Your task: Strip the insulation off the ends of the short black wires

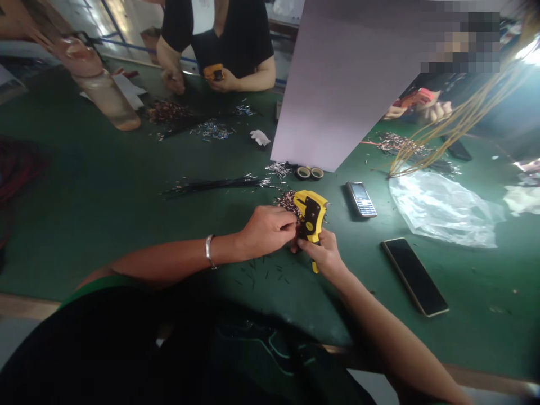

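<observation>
Leaning over the near edge of the green table (84, 225), a person (160, 349) is holding both hands well in from that rim. Broad green surface is spreading beyond the left forearm (169, 261); a narrower stretch is lying between the right forearm (392, 332) and a dark smartphone (415, 275). The right hand (327, 253) is grasping a yellow-and-black hand tool (312, 215) by its handle. The left hand (268, 228) is meeting it from the side, fingers curled in; from here I cannot tell what they are pinching.

A pile of short pieces (286, 198) is sitting just behind the tool, and dark clippings (266, 275) are lying scattered nearer the body. Farther off, a tall pale panel (346, 79) is blocking the way forward, two tape rolls (310, 173) resting near its foot. A black wire bundle (223, 183) is stretching leftward; a keypad phone (361, 199) is lying to the right, near a clear plastic bag (442, 211). Opposite, a co-worker (253, 45) is holding an orange tool (214, 72). The yellow tool is bearing a round mark, too small for reading.
</observation>
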The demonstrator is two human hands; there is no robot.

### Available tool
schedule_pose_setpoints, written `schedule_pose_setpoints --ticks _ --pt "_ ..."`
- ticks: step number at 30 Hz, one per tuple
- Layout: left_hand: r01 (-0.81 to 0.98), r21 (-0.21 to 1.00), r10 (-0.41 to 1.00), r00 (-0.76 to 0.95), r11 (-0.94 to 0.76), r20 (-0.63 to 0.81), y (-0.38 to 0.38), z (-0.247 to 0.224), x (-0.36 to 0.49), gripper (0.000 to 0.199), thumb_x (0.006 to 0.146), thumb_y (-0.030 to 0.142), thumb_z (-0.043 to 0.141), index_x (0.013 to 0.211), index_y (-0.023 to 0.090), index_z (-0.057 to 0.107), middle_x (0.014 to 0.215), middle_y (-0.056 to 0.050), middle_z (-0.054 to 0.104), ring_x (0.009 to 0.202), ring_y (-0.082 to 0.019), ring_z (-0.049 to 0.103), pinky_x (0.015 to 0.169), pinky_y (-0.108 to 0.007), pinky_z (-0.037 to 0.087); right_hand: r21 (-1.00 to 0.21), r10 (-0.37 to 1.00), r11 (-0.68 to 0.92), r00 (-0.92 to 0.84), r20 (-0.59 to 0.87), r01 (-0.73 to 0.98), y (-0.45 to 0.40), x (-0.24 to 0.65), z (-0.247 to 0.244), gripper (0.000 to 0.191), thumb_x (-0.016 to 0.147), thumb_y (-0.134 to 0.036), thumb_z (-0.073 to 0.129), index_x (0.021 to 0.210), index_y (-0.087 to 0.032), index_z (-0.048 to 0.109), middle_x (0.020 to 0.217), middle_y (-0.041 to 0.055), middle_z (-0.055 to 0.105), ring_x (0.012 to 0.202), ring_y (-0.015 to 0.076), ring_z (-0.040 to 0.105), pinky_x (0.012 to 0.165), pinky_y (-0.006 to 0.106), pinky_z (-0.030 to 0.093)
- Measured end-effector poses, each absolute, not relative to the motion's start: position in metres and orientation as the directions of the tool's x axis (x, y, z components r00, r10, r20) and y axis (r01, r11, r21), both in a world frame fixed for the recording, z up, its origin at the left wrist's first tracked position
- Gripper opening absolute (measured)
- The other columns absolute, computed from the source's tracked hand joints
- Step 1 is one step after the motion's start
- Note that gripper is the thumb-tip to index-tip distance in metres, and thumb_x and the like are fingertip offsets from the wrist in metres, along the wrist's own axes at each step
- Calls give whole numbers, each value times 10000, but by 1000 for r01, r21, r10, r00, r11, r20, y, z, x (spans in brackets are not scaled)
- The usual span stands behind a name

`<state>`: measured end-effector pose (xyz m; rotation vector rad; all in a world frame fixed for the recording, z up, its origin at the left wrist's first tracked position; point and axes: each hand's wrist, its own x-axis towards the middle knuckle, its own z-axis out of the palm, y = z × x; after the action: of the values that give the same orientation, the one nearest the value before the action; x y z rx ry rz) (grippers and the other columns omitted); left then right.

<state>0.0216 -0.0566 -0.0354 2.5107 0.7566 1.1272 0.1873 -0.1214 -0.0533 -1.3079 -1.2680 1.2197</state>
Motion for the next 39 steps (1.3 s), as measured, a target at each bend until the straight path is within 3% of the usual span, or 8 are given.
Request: schedule_pose_setpoints --ticks 15,27,35,39 --pt "325 515 600 564 -793 567 -54 -34 20 238 761 81 489 557 163 580 557 13 600 551 -86 510 548 -221 386 -984 997 13 72 26 178 -117 179 -68 114 723 -281 625 675 -188 579 504 -10 602 450 133 543 482 260 457" --pt "346 610 682 544 -713 489 -45 -34 19 247 780 105 510 573 164 631 574 14 615 558 -83 515 555 -225 376 -989 986 -6 166 18 147 -114 171 -76 153 713 -305 636 691 -197 530 476 -37 562 378 115 517 403 238 429" --pt "367 785 796 553 -498 246 -34 -29 12 211 783 167 567 815 175 776 717 -11 737 624 -90 615 594 -211 449 -994 981 -22 196 -1 106 -111 166 -80 169 691 -314 641 719 -201 519 476 -54 554 349 104 502 364 225 424" --pt "387 883 855 518 -265 30 -28 -23 9 234 761 219 613 903 137 780 604 -10 688 437 -68 523 456 -203 426 -997 976 -66 211 -58 28 -108 167 -81 173 673 -302 646 743 -198 526 461 -67 547 332 98 485 339 216 417"
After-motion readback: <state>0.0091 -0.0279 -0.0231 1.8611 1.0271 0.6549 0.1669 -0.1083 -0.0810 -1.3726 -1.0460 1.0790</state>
